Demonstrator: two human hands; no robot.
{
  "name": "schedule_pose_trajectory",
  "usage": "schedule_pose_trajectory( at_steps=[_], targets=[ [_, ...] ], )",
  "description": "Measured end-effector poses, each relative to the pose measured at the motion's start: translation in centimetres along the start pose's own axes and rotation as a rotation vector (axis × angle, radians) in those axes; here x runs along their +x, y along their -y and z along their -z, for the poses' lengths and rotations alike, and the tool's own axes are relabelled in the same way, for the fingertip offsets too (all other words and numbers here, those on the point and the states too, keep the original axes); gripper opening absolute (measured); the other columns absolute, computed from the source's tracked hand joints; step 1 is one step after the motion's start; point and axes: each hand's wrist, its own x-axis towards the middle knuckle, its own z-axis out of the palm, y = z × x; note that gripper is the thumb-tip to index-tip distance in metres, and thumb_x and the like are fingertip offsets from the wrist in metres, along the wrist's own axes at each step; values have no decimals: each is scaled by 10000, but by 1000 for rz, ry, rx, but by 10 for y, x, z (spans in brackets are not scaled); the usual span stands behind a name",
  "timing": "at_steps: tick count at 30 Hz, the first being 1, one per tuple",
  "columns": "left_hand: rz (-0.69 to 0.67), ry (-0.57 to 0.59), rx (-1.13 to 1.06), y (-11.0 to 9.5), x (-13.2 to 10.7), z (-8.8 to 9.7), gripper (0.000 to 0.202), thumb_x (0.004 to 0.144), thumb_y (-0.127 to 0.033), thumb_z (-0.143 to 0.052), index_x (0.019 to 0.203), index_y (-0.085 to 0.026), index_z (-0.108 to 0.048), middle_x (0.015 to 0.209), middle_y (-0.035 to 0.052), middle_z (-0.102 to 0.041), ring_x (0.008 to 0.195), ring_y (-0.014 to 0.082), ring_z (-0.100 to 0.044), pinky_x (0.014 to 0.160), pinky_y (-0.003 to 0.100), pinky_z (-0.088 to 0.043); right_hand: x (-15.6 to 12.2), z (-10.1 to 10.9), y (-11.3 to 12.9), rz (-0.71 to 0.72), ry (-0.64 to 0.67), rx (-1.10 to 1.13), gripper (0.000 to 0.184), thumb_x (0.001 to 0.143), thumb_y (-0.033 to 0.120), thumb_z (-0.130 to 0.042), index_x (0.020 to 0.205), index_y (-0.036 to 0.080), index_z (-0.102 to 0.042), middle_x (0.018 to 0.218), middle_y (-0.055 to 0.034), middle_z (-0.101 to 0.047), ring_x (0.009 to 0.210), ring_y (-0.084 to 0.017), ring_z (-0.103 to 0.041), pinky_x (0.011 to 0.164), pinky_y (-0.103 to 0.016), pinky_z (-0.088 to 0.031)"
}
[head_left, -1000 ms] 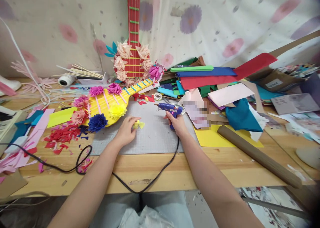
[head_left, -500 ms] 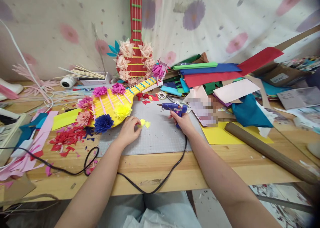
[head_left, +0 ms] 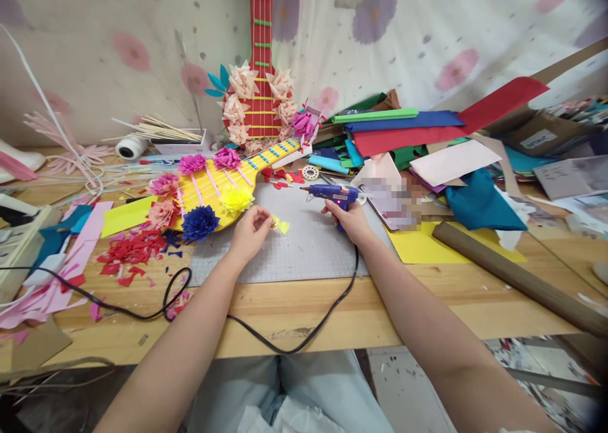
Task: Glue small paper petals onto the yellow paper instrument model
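My right hand (head_left: 351, 221) is wrapped around a blue hot glue gun (head_left: 332, 194), its nozzle pointing left and its black cord hanging below. My left hand (head_left: 253, 232) is closed in a pinch at a small yellow paper piece (head_left: 281, 226), above the grey cutting mat (head_left: 304, 256). Beside that hand lies a yellow paper guitar (head_left: 194, 195) with pink strips across its body. Paper flowers decorate it, among them a yellow flower (head_left: 237, 199) and a dark blue flower (head_left: 200, 224). The fingertips partly hide the paper piece.
A red guitar (head_left: 263, 104) with pale flowers stands against the patterned curtain. Folded coloured paper (head_left: 408, 138) is piled at the back right, with a phone (head_left: 392, 205) and a brown roll (head_left: 513, 275) in front. Red scraps (head_left: 130, 249) lie left. The black cord (head_left: 289, 349) loops across the table's front edge.
My left hand has risen slightly and shifted right, with the yellow paper at its fingertips. The glue gun stays in my right hand, nearly still. The whole view has shifted a little.
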Motion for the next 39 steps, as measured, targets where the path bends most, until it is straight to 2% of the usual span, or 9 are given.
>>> schedule_pose_trajectory(
  at_steps=[4,7,13,30,39],
  targets=[
    [118,-63,-171,4,2,-6,227,732,-263,-561,902,-198,-426,679,-31,-565,545,107,-584,431,194,-401,-10,-6,13,-19,143,-4,397,639,559,-641,702,168,-619,550,-5,-572,441,-76,-412,441,-234,-346],
    [127,-74,-180,4,1,-7,313,698,-265,-595,945,-195,-414,677,-33,-564,549,116,-590,402,183,-400,-15,-10,19,-9,251,-79,406,626,554,-652,733,163,-628,562,-8,-581,452,-82,-432,454,-238,-363],
    [138,-82,-143,3,0,-7,333,683,-252,-599,953,-197,-412,700,-29,-553,548,110,-577,378,172,-406,-18,-12,18,99,319,-283,353,681,517,-633,804,187,-661,654,-19,-626,593,-140,-554,577,-273,-438],
    [129,-128,-116,4,1,-5,369,646,-287,-626,951,-201,-438,695,-29,-560,579,118,-577,397,183,-444,-17,-10,13,199,351,-347,374,715,536,-597,840,193,-677,631,-12,-619,661,-162,-582,651,-291,-470],
    [134,-111,-129,2,0,-6,368,646,-281,-625,952,-204,-435,697,-32,-557,561,112,-576,397,180,-442,-15,-11,10,153,344,-335,367,705,527,-609,854,197,-673,687,-18,-641,707,-168,-596,694,-301,-467]
  ],
)
